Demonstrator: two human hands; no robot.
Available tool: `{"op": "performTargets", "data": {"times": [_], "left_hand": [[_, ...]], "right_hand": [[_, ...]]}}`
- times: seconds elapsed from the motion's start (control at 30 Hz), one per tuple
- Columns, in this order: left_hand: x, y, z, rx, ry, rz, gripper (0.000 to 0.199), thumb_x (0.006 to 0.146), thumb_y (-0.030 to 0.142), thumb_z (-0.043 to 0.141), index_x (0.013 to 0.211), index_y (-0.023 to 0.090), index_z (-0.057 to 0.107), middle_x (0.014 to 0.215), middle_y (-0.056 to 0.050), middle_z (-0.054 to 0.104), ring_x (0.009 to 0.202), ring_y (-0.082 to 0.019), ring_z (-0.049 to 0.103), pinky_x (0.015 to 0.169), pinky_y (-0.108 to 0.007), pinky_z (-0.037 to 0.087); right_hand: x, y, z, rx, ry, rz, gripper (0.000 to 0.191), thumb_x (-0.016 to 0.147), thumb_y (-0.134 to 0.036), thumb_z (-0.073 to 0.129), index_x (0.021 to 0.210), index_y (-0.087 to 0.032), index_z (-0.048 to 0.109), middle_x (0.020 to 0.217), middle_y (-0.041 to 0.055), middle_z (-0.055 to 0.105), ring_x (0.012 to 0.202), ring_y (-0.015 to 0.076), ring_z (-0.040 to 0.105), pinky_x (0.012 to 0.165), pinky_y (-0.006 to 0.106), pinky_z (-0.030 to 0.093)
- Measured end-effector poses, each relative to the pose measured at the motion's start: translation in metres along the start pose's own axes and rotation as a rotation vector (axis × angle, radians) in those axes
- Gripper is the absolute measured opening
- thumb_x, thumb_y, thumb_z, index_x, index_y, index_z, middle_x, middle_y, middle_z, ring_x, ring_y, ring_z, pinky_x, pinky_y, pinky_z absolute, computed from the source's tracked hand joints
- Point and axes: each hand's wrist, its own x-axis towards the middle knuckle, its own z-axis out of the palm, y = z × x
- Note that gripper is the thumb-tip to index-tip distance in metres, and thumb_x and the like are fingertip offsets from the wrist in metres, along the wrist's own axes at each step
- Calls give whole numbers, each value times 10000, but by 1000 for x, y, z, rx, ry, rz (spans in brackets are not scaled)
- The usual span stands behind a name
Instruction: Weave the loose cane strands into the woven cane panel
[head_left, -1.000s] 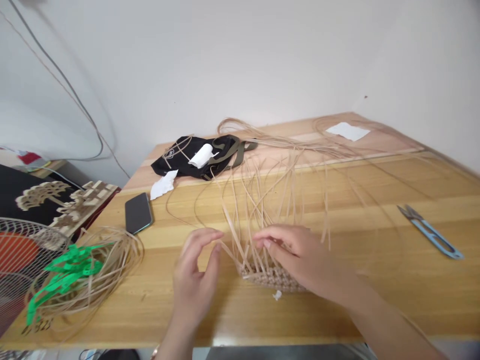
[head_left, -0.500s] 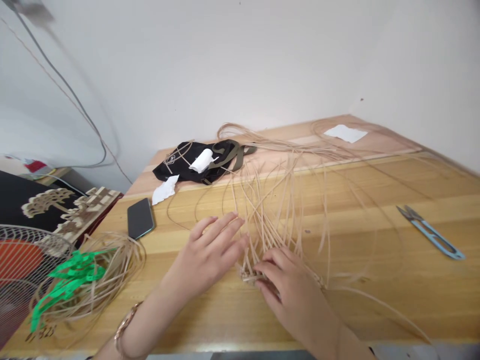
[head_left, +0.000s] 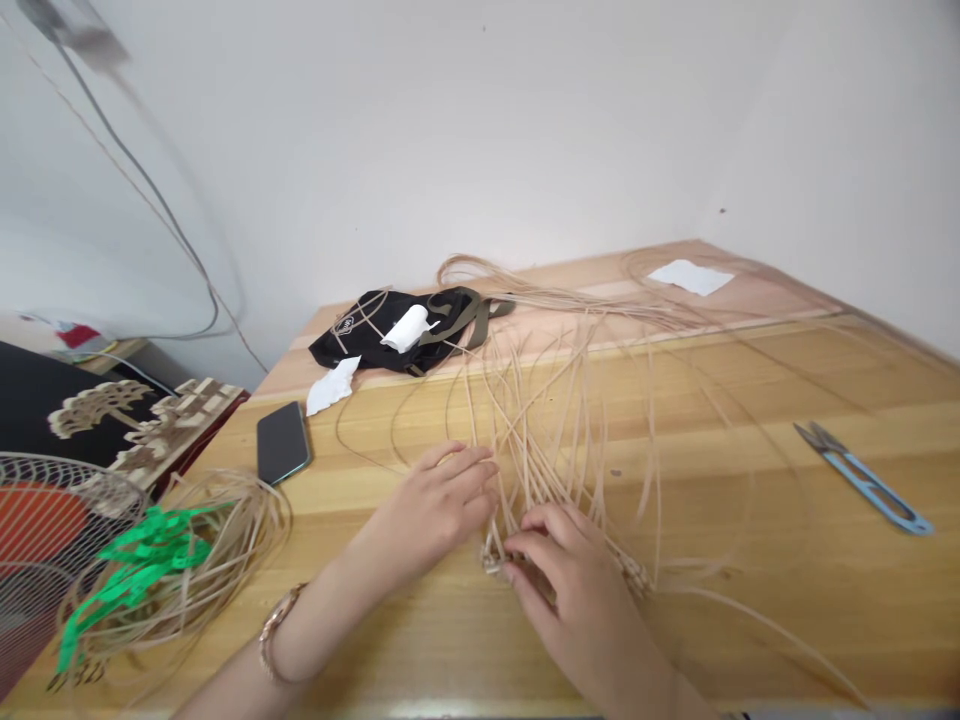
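Left hand (head_left: 446,505) has been brought to the strands (head_left: 544,480), fingers half curled, grip unclear. Between the right hand's (head_left: 585,590) nearly closed fingers, the woven piece (head_left: 636,576) is pinched.

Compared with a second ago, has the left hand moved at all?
Yes. Judged against the phone lying on the table, the left hand has moved rightward, farther from the phone and up to the pale strands.

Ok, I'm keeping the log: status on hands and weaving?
Right hand holding woven piece. Left hand at strands, grip unclear. Blue snips off right, not in the way.
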Motion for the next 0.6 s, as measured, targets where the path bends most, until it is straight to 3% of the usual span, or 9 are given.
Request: {"op": "performTargets", "data": {"times": [0.1,0.17,0.33,0.47,0.6], "left_hand": [[2,0,-3,-36,5,-6,290,979,156,369,926,159,654,1010,-64,715,1078,-214,592,947,-368,411],[5,4,-10,-49,-12,-5,309,977,150,356,892,150,653,880,-61,709,947,-208,622,894,-369,442],[7,23,-29,-72,-146,-52,225,935,147,429,844,146,635,657,-27,633,581,-189,561,573,-319,452],[-4,39,-23,-250,-209,-438,194,877,104,502,724,168,601,596,6,629,483,-147,567,450,-236,359],[-16,50,-2,-499,-95,-761,180,835,97,545,716,176,656,571,23,658,487,-121,604,474,-198,410]], "right_hand": [[0,2,1,8,9,2,185,774,-17,561,818,-157,674,893,79,609,860,246,554,761,430,461],[-1,3,1,15,16,5,181,772,-14,564,810,-156,670,888,75,610,860,245,552,760,426,458],[-2,4,2,24,9,22,158,804,-46,554,817,-166,656,883,66,600,850,238,544,752,420,453],[-3,4,1,30,17,12,166,816,-69,532,831,-176,657,876,63,598,833,233,542,743,421,455],[-2,3,0,33,20,17,174,836,-87,517,851,-180,664,872,66,607,824,231,556,734,417,466]]}}
